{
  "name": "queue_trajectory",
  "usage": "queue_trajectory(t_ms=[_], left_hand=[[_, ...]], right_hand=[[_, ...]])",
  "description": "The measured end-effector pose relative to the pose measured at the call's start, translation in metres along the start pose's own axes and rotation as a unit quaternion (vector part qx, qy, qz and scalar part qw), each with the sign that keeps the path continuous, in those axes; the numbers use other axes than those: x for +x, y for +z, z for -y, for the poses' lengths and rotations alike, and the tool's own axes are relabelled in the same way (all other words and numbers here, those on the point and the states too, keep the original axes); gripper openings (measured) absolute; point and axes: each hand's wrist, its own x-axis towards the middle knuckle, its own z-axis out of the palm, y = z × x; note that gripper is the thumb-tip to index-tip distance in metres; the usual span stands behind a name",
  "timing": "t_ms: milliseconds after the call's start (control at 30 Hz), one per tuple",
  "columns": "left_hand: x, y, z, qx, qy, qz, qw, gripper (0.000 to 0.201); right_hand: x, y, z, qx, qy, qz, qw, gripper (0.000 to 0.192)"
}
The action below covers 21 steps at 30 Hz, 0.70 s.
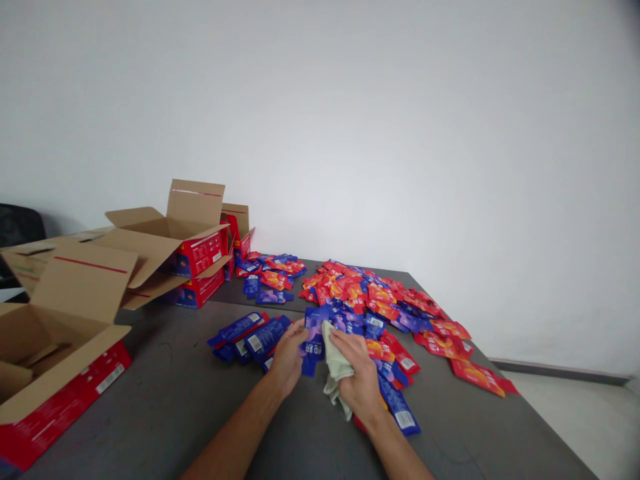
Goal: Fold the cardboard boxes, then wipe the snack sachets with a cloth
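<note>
Between my hands is a blue-purple pouch (314,327) with pale lettering, held up over the table. My left hand (289,357) pinches its left edge. A crumpled pale cloth (336,363) is bunched in my right hand (361,373), its upper end against the pouch's right side and its lower end hanging down. To the left of my left hand lies a small group of blue pouches (255,337). Beyond and to the right of my right hand, red and blue pouches (395,353) lie loosely over one another.
A large heap of red and blue pouches (345,283) covers the table's far right part, with a smaller heap (275,270) to its left. Open cardboard boxes (200,253) stand at the back left. Another open box (65,380) is at the near left. A white wall (380,133) rises behind the table.
</note>
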Motion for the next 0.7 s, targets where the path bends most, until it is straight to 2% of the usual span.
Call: queue_trajectory(t_ms=[133,267,333,433,533,700], left_hand=[[0.001,-0.004,0.0,-0.005,0.007,-0.049,0.999,0.05],[-0.003,0.001,0.002,-0.019,-0.005,-0.001,1.0,0.043],[-0.006,0.005,0.003,-0.05,-0.046,0.025,0.997,0.039],[-0.01,0.01,0.002,-0.1,-0.115,0.049,0.987,0.043],[-0.013,0.013,0.001,-0.112,-0.139,0.045,0.983,0.04],[-0.015,0.016,0.005,-0.092,-0.166,0.027,0.981,0.028]], right_hand=[[0.001,0.0,-0.001,0.003,-0.002,-0.015,1.0,0.058],[-0.001,0.009,0.0,0.022,-0.04,0.049,0.998,0.056],[-0.002,0.012,0.001,0.026,-0.049,0.077,0.995,0.059],[-0.002,0.014,0.004,0.02,-0.055,0.115,0.992,0.066],[-0.001,0.012,0.005,0.009,-0.054,0.141,0.989,0.071],[-0.001,0.008,-0.006,-0.019,-0.016,0.055,0.998,0.079]])
